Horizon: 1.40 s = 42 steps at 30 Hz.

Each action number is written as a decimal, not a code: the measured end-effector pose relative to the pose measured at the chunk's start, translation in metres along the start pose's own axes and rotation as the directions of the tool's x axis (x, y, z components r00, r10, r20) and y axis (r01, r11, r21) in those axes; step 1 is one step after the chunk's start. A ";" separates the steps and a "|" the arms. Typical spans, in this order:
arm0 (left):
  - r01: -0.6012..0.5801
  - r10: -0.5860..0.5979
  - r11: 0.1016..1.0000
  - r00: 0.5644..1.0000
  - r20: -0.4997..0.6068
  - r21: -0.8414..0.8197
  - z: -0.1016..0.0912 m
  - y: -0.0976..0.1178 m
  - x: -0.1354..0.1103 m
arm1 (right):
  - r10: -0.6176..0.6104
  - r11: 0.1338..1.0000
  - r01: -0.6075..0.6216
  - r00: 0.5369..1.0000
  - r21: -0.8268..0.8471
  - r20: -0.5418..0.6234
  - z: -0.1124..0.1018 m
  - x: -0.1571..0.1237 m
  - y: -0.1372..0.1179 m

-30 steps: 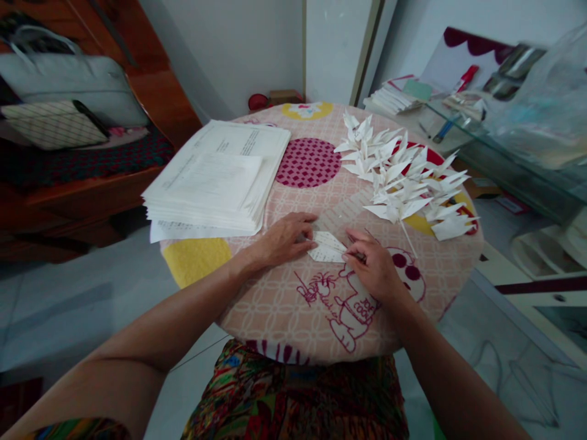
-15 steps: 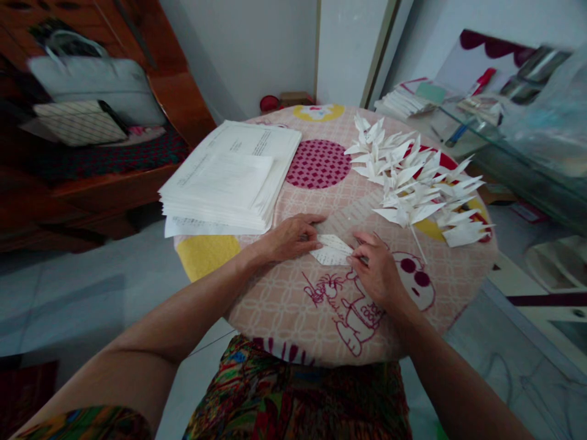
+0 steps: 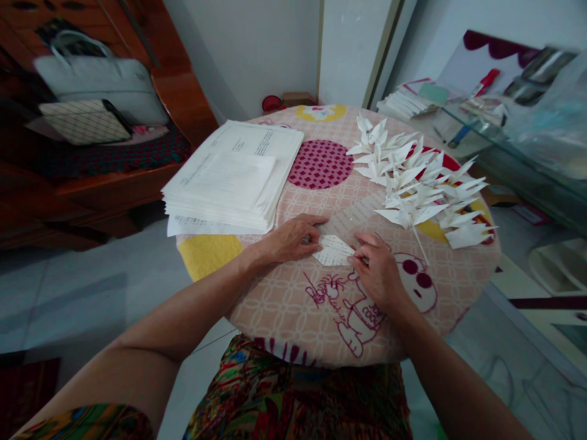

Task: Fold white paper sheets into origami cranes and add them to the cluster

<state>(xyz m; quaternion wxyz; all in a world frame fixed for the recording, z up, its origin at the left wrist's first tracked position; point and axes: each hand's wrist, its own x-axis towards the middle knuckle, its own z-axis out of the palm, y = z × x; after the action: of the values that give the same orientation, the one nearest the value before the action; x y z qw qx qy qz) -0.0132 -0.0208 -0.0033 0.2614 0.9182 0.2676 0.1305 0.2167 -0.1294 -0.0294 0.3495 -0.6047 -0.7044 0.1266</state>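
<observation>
A small folded sheet of printed paper (image 3: pixel 334 251) lies on the round table between my hands. My left hand (image 3: pixel 298 237) closes on its left corner, fingers bent and pressed down. At its right corner, my right hand (image 3: pixel 375 264) pinches the paper between thumb and fingers. Just beyond the hands lies a greyish, see-through strip with lines on it (image 3: pixel 353 215). Several folded white paper cranes (image 3: pixel 408 177) are bunched at the table's right side, their wings pointing up. A thin white stick-like piece (image 3: pixel 420 245) juts from the cluster towards my right hand.
A thick stack of printed paper (image 3: pixel 220 177) stands on the table's left, with a smaller sheet pile on top. The patterned tablecloth (image 3: pixel 275 305) covers the table. A glass shelf (image 3: pixel 513 159) with clutter is at right; a bench with a handbag (image 3: pixel 101 79) is at left.
The view has shifted very slightly. Both hands stay at the folded paper, with hardly any visible movement of fingers or paper.
</observation>
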 end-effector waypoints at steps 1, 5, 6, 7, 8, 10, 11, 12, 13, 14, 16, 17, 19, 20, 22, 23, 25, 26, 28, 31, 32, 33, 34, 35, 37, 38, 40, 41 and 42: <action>-0.003 0.003 1.000 1.000 0.003 0.003 0.000 0.000 0.000 | -0.009 1.000 0.009 1.000 -0.014 -0.002 0.000 0.000 0.000; -0.013 0.013 1.000 1.000 -0.002 0.020 0.000 0.002 0.001 | -0.062 0.992 0.059 0.998 -0.110 -0.027 0.000 -0.003 -0.005; -0.013 0.013 1.000 1.000 -0.005 0.023 0.000 0.002 0.001 | -0.084 0.987 0.078 0.996 -0.142 -0.034 0.001 -0.004 -0.009; -0.014 0.014 1.000 1.000 -0.006 0.025 0.000 0.002 0.001 | -0.111 0.980 0.104 0.993 -0.172 -0.034 0.001 -0.006 -0.014; -0.017 0.017 1.000 1.000 -0.010 0.024 0.001 0.001 0.002 | -0.153 0.969 0.149 0.988 -0.199 -0.008 0.002 -0.007 -0.019; -0.027 0.027 0.999 0.999 -0.022 0.019 0.002 0.001 0.002 | -0.275 0.936 0.293 0.955 -0.194 0.116 0.006 -0.009 -0.028; -0.030 0.030 0.999 0.999 -0.031 0.016 0.003 0.000 0.002 | -0.321 0.918 0.355 0.928 -0.179 0.190 0.008 -0.010 -0.031; -0.029 0.030 0.999 0.999 -0.040 0.013 0.004 0.000 0.002 | -0.340 0.905 0.387 0.908 -0.176 0.247 0.011 -0.011 -0.033; -0.026 0.026 1.000 0.999 -0.046 0.009 0.004 0.000 0.002 | -0.341 0.899 0.400 0.895 -0.180 0.288 0.013 -0.012 -0.034; -0.020 0.020 1.000 0.999 -0.050 0.003 0.004 -0.001 0.001 | -0.334 0.896 0.403 0.888 -0.185 0.317 0.014 -0.012 -0.034; -0.009 0.008 1.000 0.998 -0.056 -0.016 0.002 -0.001 -0.001 | -0.320 0.896 0.401 0.881 -0.190 0.349 0.015 -0.013 -0.033; -0.008 0.006 1.000 0.998 -0.059 -0.027 0.001 -0.001 -0.002 | -0.316 0.897 0.400 0.879 -0.190 0.357 0.014 -0.014 -0.032; -0.010 0.007 0.999 0.998 -0.057 -0.043 -0.004 -0.001 -0.005 | -0.316 0.897 0.401 0.876 -0.186 0.364 0.013 -0.014 -0.031; -0.010 0.007 0.999 0.999 -0.049 -0.046 -0.008 -0.001 -0.007 | -0.317 0.897 0.402 0.875 -0.184 0.366 0.012 -0.014 -0.030; -0.007 0.006 0.999 1.000 -0.020 -0.043 -0.014 -0.002 -0.009 | -0.322 0.895 0.407 0.871 -0.181 0.371 0.011 -0.014 -0.030; -0.004 0.003 0.999 1.000 -0.007 -0.039 -0.018 -0.002 -0.011 | -0.326 0.893 0.412 0.869 -0.180 0.372 0.011 -0.015 -0.029; 0.003 -0.003 0.999 1.000 0.005 -0.033 -0.024 -0.003 -0.013 | -0.331 0.890 0.417 0.868 -0.183 0.370 0.012 -0.015 -0.029; 0.005 -0.005 0.999 1.000 0.005 -0.033 -0.026 -0.004 -0.014 | -0.331 0.890 0.417 0.870 -0.187 0.364 0.012 -0.015 -0.029; 0.003 -0.004 0.999 1.000 -0.004 -0.040 -0.030 -0.005 -0.015 | -0.331 0.892 0.412 0.875 -0.187 0.352 0.013 -0.015 -0.029; -0.010 0.010 0.999 1.000 -0.014 -0.043 -0.033 -0.006 -0.017 | -0.331 0.896 0.407 0.878 -0.176 0.345 0.013 -0.015 -0.030; -0.016 0.016 0.999 1.000 -0.011 -0.031 -0.033 -0.006 -0.018 | -0.330 0.897 0.406 0.878 -0.173 0.347 0.013 -0.015 -0.030; -0.023 0.023 1.000 1.000 -0.004 -0.010 -0.034 -0.005 -0.018 | -0.328 0.899 0.404 0.878 -0.171 0.349 0.012 -0.015 -0.030; -0.031 0.031 0.999 1.000 0.003 0.020 -0.034 -0.004 -0.018 | -0.326 0.901 0.401 0.879 -0.168 0.349 0.012 -0.015 -0.031; -0.039 0.039 0.998 0.999 0.011 0.055 -0.034 -0.003 -0.018 | -0.324 0.902 0.398 0.879 -0.165 0.350 0.012 -0.015 -0.031; -0.053 0.050 0.991 0.998 0.022 0.120 -0.034 0.000 -0.019 | -0.323 0.905 0.394 0.881 -0.160 0.347 0.012 -0.015 -0.031; -0.057 0.054 0.988 0.998 0.023 0.146 -0.034 0.001 -0.019 | -0.322 0.905 0.393 0.882 -0.161 0.345 0.012 -0.015 -0.031; -0.061 0.058 0.981 0.998 0.019 0.182 -0.034 0.004 -0.021 | -0.319 0.905 0.392 0.883 -0.168 0.343 0.012 -0.015 -0.032; -0.064 0.062 0.978 0.998 0.015 0.197 -0.035 0.005 -0.022 | -0.317 0.904 0.391 0.884 -0.172 0.342 0.012 -0.015 -0.032; -0.070 0.070 0.975 0.998 0.010 0.211 -0.035 0.007 -0.022 | -0.315 0.904 0.390 0.885 -0.177 0.342 0.012 -0.016 -0.032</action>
<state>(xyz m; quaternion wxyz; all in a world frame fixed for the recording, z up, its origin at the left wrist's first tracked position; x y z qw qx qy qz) -0.0421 -0.0238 0.0271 0.1579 0.9498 0.2471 0.1091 0.1848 -0.1485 -0.0246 0.1778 -0.4763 -0.8586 0.0661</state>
